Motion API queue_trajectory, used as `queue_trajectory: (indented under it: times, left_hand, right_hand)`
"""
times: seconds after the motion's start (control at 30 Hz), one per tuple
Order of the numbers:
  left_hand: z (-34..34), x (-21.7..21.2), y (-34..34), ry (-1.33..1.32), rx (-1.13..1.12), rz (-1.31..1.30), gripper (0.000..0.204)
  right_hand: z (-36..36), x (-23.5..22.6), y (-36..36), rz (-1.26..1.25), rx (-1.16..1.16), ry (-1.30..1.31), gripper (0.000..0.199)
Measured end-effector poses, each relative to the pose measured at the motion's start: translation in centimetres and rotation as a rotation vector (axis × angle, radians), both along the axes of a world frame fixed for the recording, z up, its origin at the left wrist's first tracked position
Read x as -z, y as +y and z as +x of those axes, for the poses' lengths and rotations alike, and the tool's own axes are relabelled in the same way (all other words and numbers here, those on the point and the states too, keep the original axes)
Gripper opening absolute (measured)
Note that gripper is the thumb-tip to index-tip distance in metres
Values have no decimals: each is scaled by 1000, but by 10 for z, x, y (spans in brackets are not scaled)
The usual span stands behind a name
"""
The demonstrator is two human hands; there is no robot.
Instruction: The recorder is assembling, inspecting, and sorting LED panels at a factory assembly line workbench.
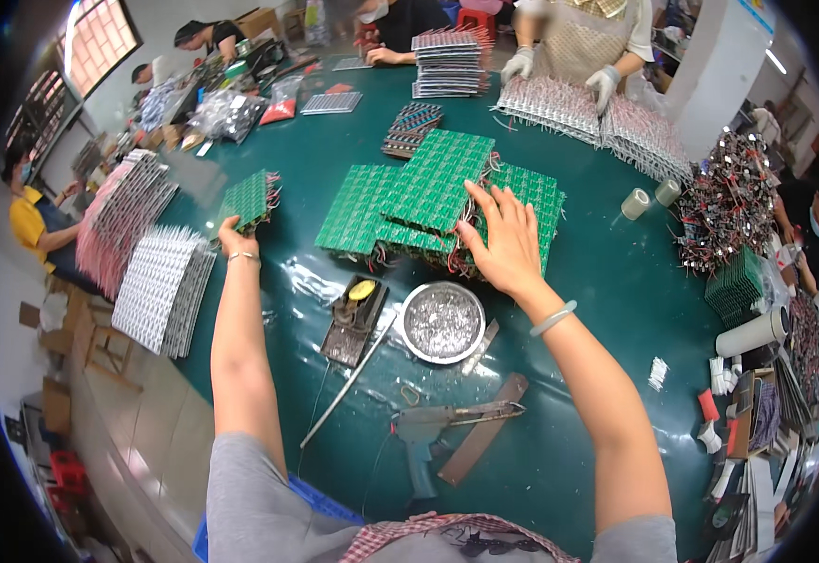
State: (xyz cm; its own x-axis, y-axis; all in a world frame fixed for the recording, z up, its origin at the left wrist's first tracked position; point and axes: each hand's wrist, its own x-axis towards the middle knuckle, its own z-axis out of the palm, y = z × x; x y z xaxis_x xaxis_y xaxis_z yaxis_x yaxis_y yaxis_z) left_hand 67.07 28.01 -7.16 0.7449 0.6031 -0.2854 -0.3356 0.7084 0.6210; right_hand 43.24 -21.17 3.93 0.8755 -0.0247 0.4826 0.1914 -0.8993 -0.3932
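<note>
On the left side of the table, my left hand (237,242) grips the near edge of a small green circuit board panel (243,200) with wires along its right edge. My right hand (506,239) lies over the right part of a pile of green circuit board panels, its fingers stretched and apart. The topmost panel (442,174) sits across the others, its right edge beside my thumb and forefinger. Other panels of the pile show as a left panel (353,206) and a right panel (541,202). Red and dark wires stick out beneath them.
Nearer me are a round metal dish (441,322), a soldering iron stand (355,319), a thin rod (348,392) and a soldering gun (421,436). White panel stacks (163,291) stand left. A wired-parts heap (728,202) lies right. Across the table, a person's gloved hands (603,86) touch wired panels.
</note>
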Motion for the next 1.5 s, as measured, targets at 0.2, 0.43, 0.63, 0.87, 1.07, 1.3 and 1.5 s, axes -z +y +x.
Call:
queue_trajectory:
  times: [0.2,0.43,0.63,0.87,1.07,1.3,1.5]
  left_hand:
    - [-52,-58,-64,-127,407,29,22]
    - [-89,-72,-148,-84,592,29,19]
    - [-103,-61,-172,138,772,275,22]
    - [-133,-101,-181,303,1056,525,34]
    - [-218,-114,-193,147,549,1163,51]
    - [-488,-145,-293,-336,1041,1278,21]
    - [-684,-64,-332,-182,1543,1106,12]
  right_hand:
    - [0,1,-11,2,23,16,59]
    - [-3,-3,-5,44,-17,-1,60]
    - [-3,1,-4,80,-12,-17,59]
    - [9,3,-34,224,-92,-20,58]
    - [-151,-60,-30,510,-245,-433,16]
    - [-435,-16,-71,586,195,-261,6]
    - [-518,24,-129,423,530,-1,12]
